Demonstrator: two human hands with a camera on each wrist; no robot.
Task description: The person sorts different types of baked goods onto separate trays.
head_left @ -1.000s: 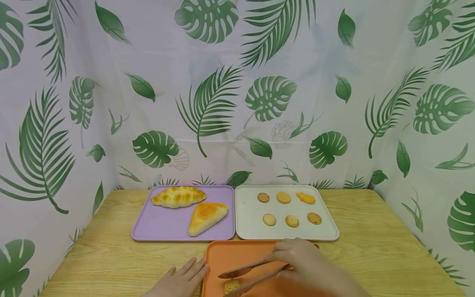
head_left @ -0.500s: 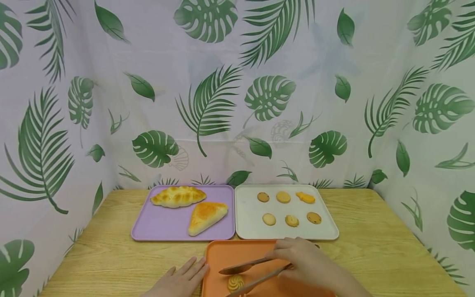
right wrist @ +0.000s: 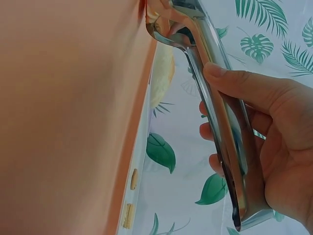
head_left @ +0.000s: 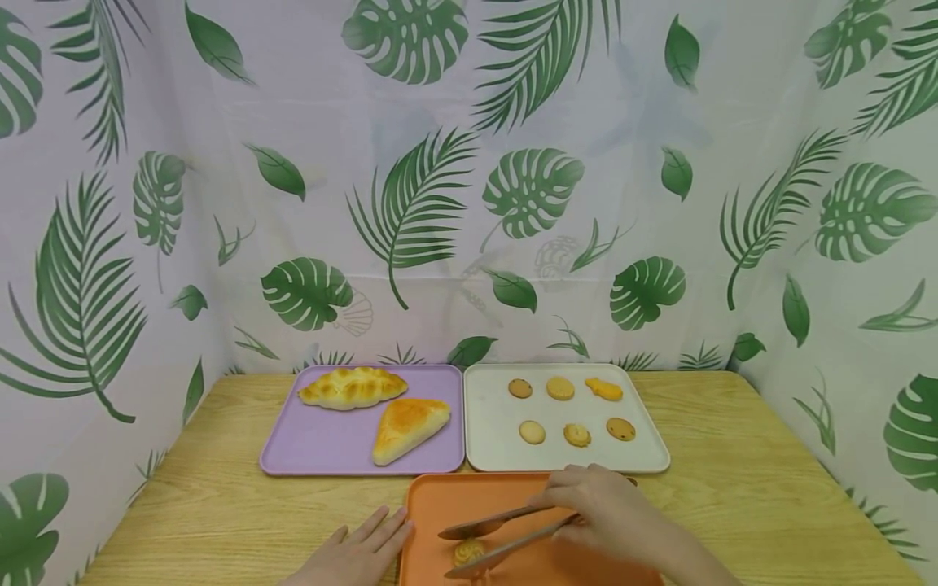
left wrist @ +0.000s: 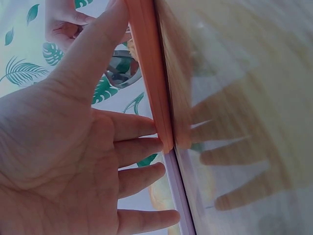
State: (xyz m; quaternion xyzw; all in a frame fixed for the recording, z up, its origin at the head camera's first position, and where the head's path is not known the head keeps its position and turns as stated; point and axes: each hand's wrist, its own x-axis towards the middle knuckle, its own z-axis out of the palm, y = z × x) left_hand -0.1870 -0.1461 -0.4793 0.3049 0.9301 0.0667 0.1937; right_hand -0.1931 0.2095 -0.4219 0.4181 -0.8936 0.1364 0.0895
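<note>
In the head view my right hand holds metal tongs over the orange tray. Between the tong tips sits a round swirl cookie, partly covered by the nearer arm. Whether the cookie touches the tray or is raised I cannot tell. The right wrist view shows thumb and fingers gripping both arms of the tongs. My left hand lies flat at the tray's left side, its straight fingertips touching the rim. Seen from the left wrist, the fingers of that hand are spread along the orange edge.
Behind the orange tray stand two trays side by side. The purple tray bears a braided bread and a triangular bread. On the white tray lie several cookies in two rows, including a fish-shaped one. A leaf-print cloth rises behind the wooden table.
The tongs and the swirl cookie have shifted a little to the right and away from me. The nearer tong tip has come further into view. My left hand has stayed put.
</note>
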